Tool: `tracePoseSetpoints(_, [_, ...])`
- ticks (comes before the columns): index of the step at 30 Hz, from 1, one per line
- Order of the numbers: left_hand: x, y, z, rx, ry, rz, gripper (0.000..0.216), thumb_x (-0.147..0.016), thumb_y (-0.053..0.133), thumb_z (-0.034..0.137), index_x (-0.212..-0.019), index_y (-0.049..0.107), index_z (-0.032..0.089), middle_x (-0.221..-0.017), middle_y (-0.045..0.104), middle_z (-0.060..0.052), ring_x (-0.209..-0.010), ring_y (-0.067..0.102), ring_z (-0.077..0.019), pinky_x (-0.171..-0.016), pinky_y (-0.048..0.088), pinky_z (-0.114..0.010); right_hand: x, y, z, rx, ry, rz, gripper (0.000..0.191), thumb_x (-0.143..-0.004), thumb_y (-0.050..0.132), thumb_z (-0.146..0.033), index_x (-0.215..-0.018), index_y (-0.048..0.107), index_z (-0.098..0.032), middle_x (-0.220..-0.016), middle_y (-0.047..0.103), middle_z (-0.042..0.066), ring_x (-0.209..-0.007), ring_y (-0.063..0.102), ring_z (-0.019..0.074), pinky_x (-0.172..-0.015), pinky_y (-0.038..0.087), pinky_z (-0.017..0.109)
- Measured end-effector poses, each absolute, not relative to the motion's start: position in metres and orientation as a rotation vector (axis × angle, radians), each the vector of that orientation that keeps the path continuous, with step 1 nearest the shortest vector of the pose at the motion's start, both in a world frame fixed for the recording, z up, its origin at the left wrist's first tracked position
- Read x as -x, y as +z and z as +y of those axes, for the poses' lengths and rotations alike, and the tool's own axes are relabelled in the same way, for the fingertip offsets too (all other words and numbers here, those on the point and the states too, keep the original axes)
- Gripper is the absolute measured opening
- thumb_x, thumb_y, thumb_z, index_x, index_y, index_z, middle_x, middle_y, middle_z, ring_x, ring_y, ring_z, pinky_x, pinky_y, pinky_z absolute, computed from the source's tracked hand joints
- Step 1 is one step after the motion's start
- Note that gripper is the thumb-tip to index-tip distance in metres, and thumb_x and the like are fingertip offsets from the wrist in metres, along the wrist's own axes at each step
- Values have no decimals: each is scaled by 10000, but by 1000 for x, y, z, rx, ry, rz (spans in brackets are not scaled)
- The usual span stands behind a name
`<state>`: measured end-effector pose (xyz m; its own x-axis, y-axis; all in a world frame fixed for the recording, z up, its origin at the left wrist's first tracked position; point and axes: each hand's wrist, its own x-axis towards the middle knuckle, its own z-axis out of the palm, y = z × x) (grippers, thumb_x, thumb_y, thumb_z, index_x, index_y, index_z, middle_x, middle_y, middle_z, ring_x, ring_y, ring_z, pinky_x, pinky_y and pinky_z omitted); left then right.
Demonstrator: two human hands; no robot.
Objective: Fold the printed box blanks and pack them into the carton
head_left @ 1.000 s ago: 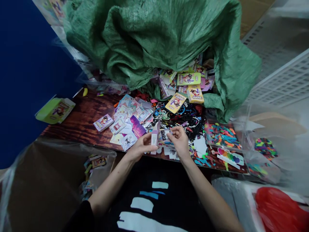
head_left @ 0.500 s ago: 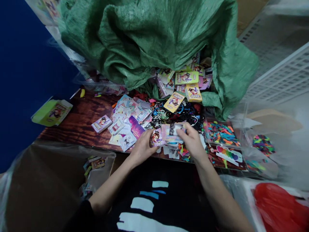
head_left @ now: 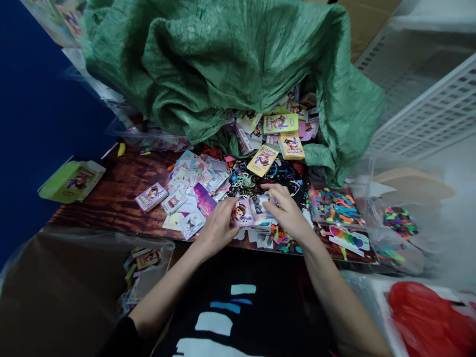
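A small printed card box (head_left: 242,214) with a cartoon figure sits in my left hand (head_left: 219,225), fingers wrapped round its left end. My right hand (head_left: 288,213) pinches a few cards (head_left: 262,207) with a grey and white picture at the box's right end; whether they are partly inside it I cannot tell. Left of my hands lies a loose heap of cards (head_left: 201,173) with a purple card (head_left: 204,199) on it. A closed purple card box (head_left: 151,197) rests on the dark wooden table (head_left: 122,178). Black cords and bands (head_left: 253,181) lie behind my hands.
A green woven sack (head_left: 223,64) spills yellow and green card boxes (head_left: 280,123) at the back. Right are clear trays of colourful pieces (head_left: 336,206) and a red plastic bag (head_left: 427,312). A lined carton (head_left: 85,277) stands front left; an opened green box (head_left: 72,181) lies at left.
My right hand has shifted slightly left and lower, bringing the cards closer against the box. My left hand keeps its hold. The whole view has moved a little.
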<state>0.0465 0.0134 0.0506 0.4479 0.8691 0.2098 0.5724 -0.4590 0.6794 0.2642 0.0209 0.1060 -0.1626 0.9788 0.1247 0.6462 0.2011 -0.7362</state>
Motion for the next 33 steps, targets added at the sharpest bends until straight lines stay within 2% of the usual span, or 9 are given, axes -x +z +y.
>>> tracePoseSetpoints(6, [-47,38,13,-2130,793,1258,649,-752,605,117,-1366,403,179,-1350,550,-157,-1281,523,-309,-1073,442,-497,-230,90,4,1522,290,-1873,128,-936,488,-277,-947,595,-208,-1430,477,148,-1352,355,333,-1115,313,568])
tracePoseSetpoints(11, [-44,29,10,-2140,816,1201,649,-781,584,122,-1394,382,194,-1397,523,-153,-1334,487,-301,-1108,413,-494,-222,67,1,1479,602,-1946,303,-992,371,-257,-937,666,-216,-1309,555,134,-1255,462,287,-1052,415,522])
tracePoseSetpoints(17, [-45,30,13,-1999,822,1250,609,-773,627,152,-1346,426,168,-1340,567,-148,-1266,542,-282,-1069,448,-457,-252,80,12,1339,832,-1782,274,-962,492,-343,-1153,667,-253,-1245,631,85,-1197,560,241,-1035,435,428])
tracePoseSetpoints(21, [-40,32,17,-1847,825,1322,602,-730,708,221,-1287,487,164,-1249,637,-127,-1146,620,-277,-988,503,-425,-313,86,18,1595,687,-1443,260,-893,541,-393,-1004,695,-215,-1015,719,71,-918,660,231,-836,506,377])
tracePoseSetpoints(23, [-37,32,18,-1784,836,1351,613,-708,735,245,-1275,508,185,-1236,655,-110,-1115,639,-273,-975,512,-419,-344,80,15,1788,540,-1444,219,-828,569,-373,-879,697,-203,-907,723,70,-812,659,235,-760,495,365])
tracePoseSetpoints(26, [-36,29,18,-1734,859,1378,614,-694,749,261,-1266,533,207,-1237,666,-93,-1111,644,-274,-975,512,-421,-372,65,-1,2027,591,-1559,185,-819,544,-332,-833,690,-219,-722,706,30,-577,623,202,-625,463,331])
tracePoseSetpoints(28, [-37,26,19,-1717,868,1386,621,-694,753,277,-1272,539,204,-1233,670,-93,-1108,647,-277,-974,514,-422,-376,56,-16,2170,549,-1659,171,-831,537,-294,-848,697,-234,-709,715,32,-571,636,212,-605,447,324])
tracePoseSetpoints(31, [-40,23,20,-1695,886,1394,644,-694,759,300,-1288,535,196,-1237,668,-98,-1110,650,-282,-978,515,-426,-368,45,-37,2369,286,-1758,182,-859,528,-242,-884,708,-233,-846,752,90,-701,688,256,-625,439,332])
tracePoseSetpoints(33, [-42,21,21,-1684,907,1395,666,-694,763,318,-1305,527,196,-1254,659,-102,-1131,643,-288,-992,508,-436,-361,41,-48,2458,179,-1780,199,-888,511,-238,-910,708,-224,-911,755,123,-716,695,266,-618,435,337])
